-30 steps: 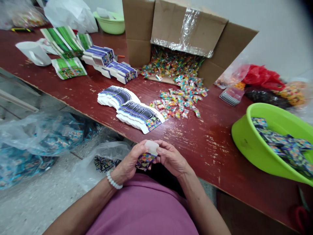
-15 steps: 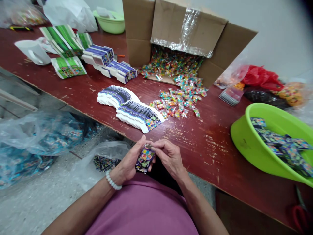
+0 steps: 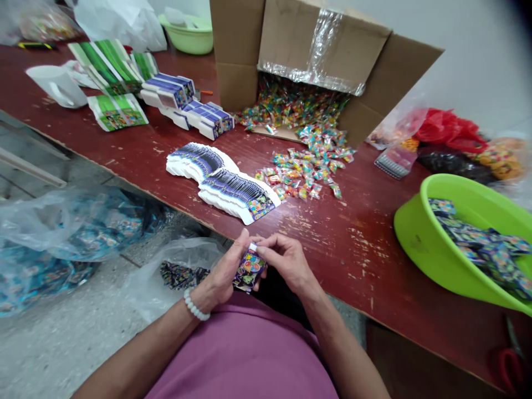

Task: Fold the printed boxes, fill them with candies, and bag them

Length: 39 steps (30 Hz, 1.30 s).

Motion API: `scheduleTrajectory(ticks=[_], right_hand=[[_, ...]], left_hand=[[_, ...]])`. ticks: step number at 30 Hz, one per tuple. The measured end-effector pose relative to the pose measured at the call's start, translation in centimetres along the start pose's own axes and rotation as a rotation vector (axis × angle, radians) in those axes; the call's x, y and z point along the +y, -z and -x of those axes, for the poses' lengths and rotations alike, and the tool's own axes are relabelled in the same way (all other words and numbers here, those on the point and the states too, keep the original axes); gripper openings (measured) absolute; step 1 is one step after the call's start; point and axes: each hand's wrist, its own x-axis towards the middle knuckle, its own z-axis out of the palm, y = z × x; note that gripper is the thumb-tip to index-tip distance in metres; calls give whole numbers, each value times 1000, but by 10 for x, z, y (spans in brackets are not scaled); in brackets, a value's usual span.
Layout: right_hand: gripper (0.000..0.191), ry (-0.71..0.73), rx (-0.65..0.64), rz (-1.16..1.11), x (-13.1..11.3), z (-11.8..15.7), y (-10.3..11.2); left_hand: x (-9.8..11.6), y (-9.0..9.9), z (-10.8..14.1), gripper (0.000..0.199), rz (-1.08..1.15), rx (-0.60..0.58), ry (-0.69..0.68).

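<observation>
My left hand [image 3: 226,271], with a beaded bracelet at its wrist, is closed around a small printed candy box [image 3: 249,271], dark purple with colourful pictures. The box is upright over my lap, just off the table's front edge. At its top, my right hand [image 3: 288,263] pinches the white end flap between thumb and fingers. Whether the flap is fully folded in cannot be made out. In front of my hands lies a fanned stack of flat purple cartons [image 3: 236,191]. Loose wrapped candies [image 3: 301,172] are scattered behind it.
An open cardboard box [image 3: 316,50] spills candies at the back. To the right stands a green basin [image 3: 409,244] of filled boxes, with red-handled scissors [image 3: 509,366] nearby. Bundled cartons [image 3: 166,91] and a white mug [image 3: 56,86] are at left. Plastic bags [image 3: 62,233] lie below the table edge.
The flap at the box's top now shows white under my right fingers, where it looked dull before. My left hand still holds the box; the whole view has shifted slightly.
</observation>
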Motion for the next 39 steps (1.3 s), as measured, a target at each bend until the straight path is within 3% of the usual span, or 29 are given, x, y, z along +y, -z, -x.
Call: scheduleTrajectory(ticks=[4,8,11,13,15,17,20,24,27,30,34,39], right_hand=[[24,35,-48,30,-5,0,0],[13,289,-48,278,3,9,-4],[28,429,-38,400,15,11,-9],[36,431,-68,434,20,7,-9],[40,373,-20,465,20,-5,-3],[39,331,161,546,16,-24,10],[42,357,429,779,10,-60,33],[56,318,423,1018,7,-96,47],[63,221,408,1161,8,-104,43],[63,172,414,1226,10,-106,40],[64,133,467,1198,12,-107,40],[58,98,524,1032,11,-108,40]], left_hand=[[3,3,1,49,-1,51,17],[6,10,-3,25,71,147,41],[6,13,-6,20,86,141,32],[7,16,-4,21,63,163,-21],[9,23,3,29,-27,224,-97],[10,38,14,38,-189,327,-174],[8,82,31,46,-448,568,-235],[2,148,48,52,-981,877,-230],[2,170,51,54,-1169,936,-260],[7,161,47,56,-1188,878,-378],[15,127,37,48,-1205,813,-559],[22,92,24,40,-1183,722,-647]])
